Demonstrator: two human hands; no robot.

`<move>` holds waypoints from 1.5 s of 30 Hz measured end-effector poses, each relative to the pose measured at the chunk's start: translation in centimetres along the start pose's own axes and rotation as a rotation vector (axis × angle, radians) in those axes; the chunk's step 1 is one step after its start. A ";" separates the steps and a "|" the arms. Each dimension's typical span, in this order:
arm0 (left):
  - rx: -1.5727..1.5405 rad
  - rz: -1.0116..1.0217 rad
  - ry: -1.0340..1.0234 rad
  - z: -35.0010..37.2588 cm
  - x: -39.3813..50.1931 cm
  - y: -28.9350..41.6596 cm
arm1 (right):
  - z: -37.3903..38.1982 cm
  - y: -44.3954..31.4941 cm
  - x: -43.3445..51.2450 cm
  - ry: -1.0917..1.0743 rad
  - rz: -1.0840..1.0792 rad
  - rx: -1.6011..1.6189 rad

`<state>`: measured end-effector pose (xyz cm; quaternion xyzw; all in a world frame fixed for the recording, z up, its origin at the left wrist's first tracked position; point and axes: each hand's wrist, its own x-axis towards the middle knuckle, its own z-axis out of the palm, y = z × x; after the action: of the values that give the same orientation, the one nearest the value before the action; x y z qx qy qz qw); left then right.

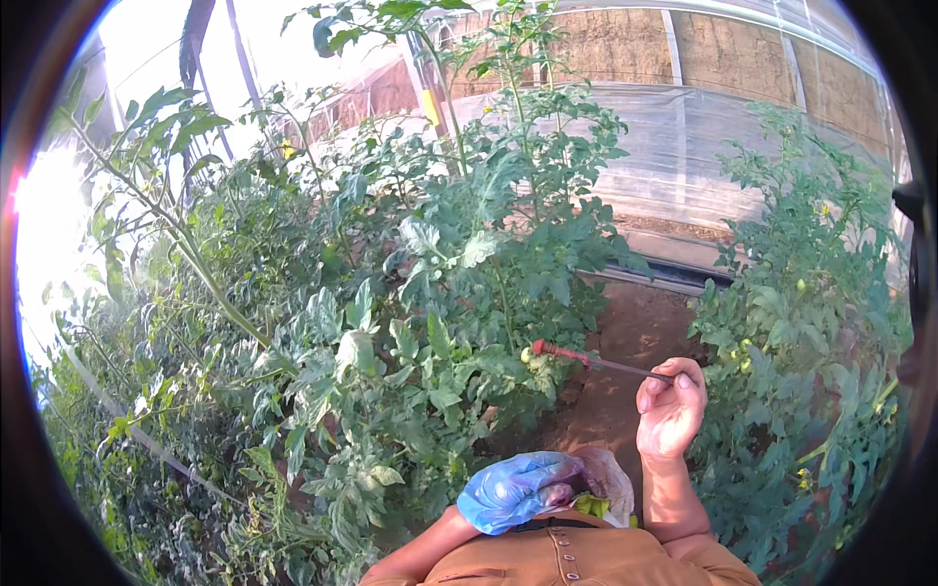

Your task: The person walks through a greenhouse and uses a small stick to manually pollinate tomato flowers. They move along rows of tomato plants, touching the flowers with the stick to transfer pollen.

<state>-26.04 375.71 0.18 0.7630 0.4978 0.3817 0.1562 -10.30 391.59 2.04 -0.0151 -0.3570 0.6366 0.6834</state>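
My right hand (670, 410) is raised over the soil path, palm toward me, fingertips pinching the end of a thin dark stick (623, 367). Its far end points left and carries a red wrapped tip (557, 350), close to a pale green tomato (526, 355) on the plants to the left. At my waist, a blue plastic bag (513, 489) covers my left hand, so its fingers cannot be made out clearly. Against the blue bag rests a clear, reddish-stained plastic bag (610, 480), with something yellow-green (591, 505) beneath it.
Dense tomato plants (432, 344) crowd the left; another row (791, 366) stands at the right. A bare soil path (623, 329) runs between them to a dark channel (670, 274). Behind it hangs plastic sheeting (659, 146) below an earthen wall (733, 55). A leaning tomato stem (212, 282) rises at the left.
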 end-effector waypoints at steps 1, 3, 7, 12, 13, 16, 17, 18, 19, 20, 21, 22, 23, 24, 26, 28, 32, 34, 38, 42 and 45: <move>0.025 0.000 -0.001 0.4 2.3 -0.2 | -1.1 -0.8 1.6 0.039 -0.050 -0.017; 0.070 0.114 0.077 1.5 6.5 -1.6 | -4.0 -2.2 4.7 0.063 -0.136 -0.086; 0.091 0.099 0.061 2.9 13.2 -2.7 | -7.9 -3.5 9.5 0.111 -0.283 -0.180; 0.077 0.082 0.079 3.4 18.6 -6.7 | -10.9 -2.0 13.9 0.168 -0.221 -0.221; 0.070 0.069 0.092 3.2 19.6 -7.7 | -11.3 -1.5 14.8 0.168 -0.221 -0.231; -0.044 0.065 0.230 3.0 22.6 -11.5 | -12.3 0.4 17.6 0.154 -0.221 -0.265; -0.072 0.041 0.276 2.6 23.9 -12.1 | -12.6 1.1 18.7 0.137 -0.233 -0.282; -0.129 0.031 0.323 2.6 25.0 -13.3 | -12.7 1.7 19.9 0.116 -0.246 -0.303; -0.184 0.021 0.371 2.7 26.2 -14.5 | -12.8 2.4 21.1 0.093 -0.257 -0.322; -0.239 0.009 0.420 2.7 27.2 -15.8 | -13.1 3.2 22.2 0.084 -0.270 -0.337; -0.274 -0.029 0.411 2.4 28.2 -17.0 | -13.5 4.0 23.5 0.093 -0.281 -0.341; -0.308 -0.068 0.403 2.2 29.1 -18.2 | -13.6 4.7 25.0 0.079 -0.303 -0.347; -0.342 -0.107 0.396 1.9 30.0 -19.3 | -13.5 5.4 26.6 0.065 -0.323 -0.352; -0.211 -0.007 0.415 1.1 31.3 -20.4 | -13.1 6.2 28.4 0.055 -0.324 -0.348; -0.195 0.043 0.459 0.1 33.5 -22.3 | -12.2 7.9 31.2 0.029 -0.321 -0.343; -0.208 0.008 0.474 -1.4 35.2 -23.3 | -11.4 9.5 33.5 0.010 -0.325 -0.336; -0.191 0.003 0.539 -3.7 37.6 -26.4 | -9.9 12.8 37.0 -0.081 -0.322 -0.343; -0.204 0.005 0.569 -4.4 38.4 -27.6 | -9.3 14.5 38.7 -0.152 -0.296 -0.365; -0.243 -0.054 0.620 -5.1 39.5 -29.7 | -5.4 17.8 42.7 -0.369 -0.287 -0.350; -0.112 -0.142 0.592 -5.9 40.7 -29.4 | 0.7 22.4 47.2 -0.625 -0.307 -0.253; -0.086 -0.178 0.601 -5.9 41.7 -29.6 | 3.0 25.3 50.0 -0.717 -0.276 -0.280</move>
<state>-40.42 425.03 3.55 0.5619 0.5699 0.5957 0.0672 -36.85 439.09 15.67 0.1627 -0.6545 0.4492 0.5860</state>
